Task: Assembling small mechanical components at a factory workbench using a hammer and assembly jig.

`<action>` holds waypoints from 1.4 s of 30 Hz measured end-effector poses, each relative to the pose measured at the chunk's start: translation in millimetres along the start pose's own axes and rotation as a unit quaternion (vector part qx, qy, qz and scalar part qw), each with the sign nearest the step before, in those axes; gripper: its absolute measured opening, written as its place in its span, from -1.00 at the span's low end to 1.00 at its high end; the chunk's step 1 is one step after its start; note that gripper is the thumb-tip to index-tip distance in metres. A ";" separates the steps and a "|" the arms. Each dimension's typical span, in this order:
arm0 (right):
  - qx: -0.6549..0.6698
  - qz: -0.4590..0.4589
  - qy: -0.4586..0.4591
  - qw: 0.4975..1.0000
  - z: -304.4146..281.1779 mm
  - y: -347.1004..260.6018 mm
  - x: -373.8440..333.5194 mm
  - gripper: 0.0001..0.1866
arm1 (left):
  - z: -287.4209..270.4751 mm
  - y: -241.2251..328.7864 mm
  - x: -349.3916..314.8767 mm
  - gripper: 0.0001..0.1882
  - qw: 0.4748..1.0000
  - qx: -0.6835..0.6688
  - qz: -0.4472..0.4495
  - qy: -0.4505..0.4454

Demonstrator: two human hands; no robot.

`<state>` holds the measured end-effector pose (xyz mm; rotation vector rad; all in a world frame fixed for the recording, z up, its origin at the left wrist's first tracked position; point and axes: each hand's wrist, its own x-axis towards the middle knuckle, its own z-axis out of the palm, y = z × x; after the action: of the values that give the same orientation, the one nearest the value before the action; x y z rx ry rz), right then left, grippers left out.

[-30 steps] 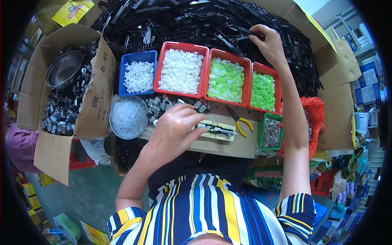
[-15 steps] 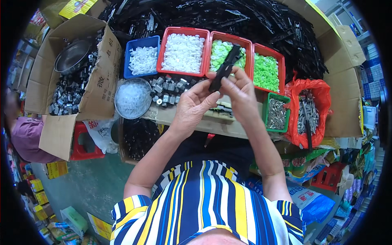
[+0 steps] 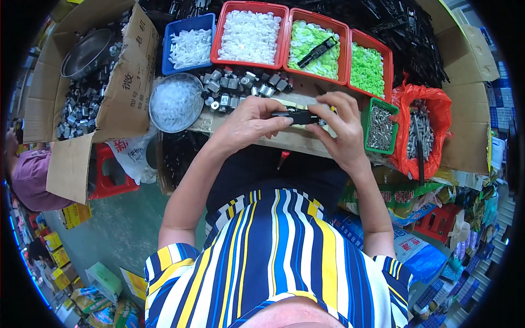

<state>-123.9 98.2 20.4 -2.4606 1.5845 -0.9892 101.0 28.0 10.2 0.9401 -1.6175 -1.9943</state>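
Observation:
My left hand [image 3: 249, 124] pinches the left end of a small, dark, elongated plastic part [image 3: 299, 116], held level over the near edge of the worktop. At its right end, the thumb and fingers of my right hand [image 3: 343, 130] are curled and close on it. A pale yellow block or fixture [image 3: 298, 104] lies behind, partly covered by the hands. Small silver motors [image 3: 232, 82] are heaped left of it. Another black plastic part [image 3: 318, 53] lies slantwise on the pale green discs in a red tray [image 3: 348, 34].
A blue tray [image 3: 214, 33], more red trays [image 3: 220, 38] of white and green pieces, and a round bowl [image 3: 156, 112] stand behind. At right are a green basket of metal pins [image 3: 379, 128] and a red-bagged container [image 3: 441, 153]. A cardboard box of motors [image 3: 117, 106] stands left.
Both hands have come down toward me with the black part, turning it from a steep tilt to level. The trays sit higher in the picture as the view has shifted.

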 end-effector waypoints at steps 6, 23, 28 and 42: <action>0.030 0.038 -0.016 0.999 5.1 7.3 -18.4 -0.65 | 8.2 2.6 -10.2 -0.40 0.978 0.171 0.062 0.099; 0.001 0.081 -0.108 0.991 30.1 22.9 -12.9 -0.69 | 2.6 -10.5 -28.7 -0.03 0.790 0.475 0.168 0.350; -0.014 0.103 -0.126 0.987 28.5 21.9 -10.5 -0.69 | 5.1 -18.6 -26.9 -0.02 0.784 0.522 0.149 0.302; -0.062 0.217 0.069 0.972 -60.1 55.3 -46.6 -0.66 | 56.9 -43.4 -4.1 0.06 0.748 0.626 0.160 0.150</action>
<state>-213.0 128.2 25.2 -2.0035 2.1624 -1.0245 67.5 80.9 -24.8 1.1332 -2.6109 -0.2559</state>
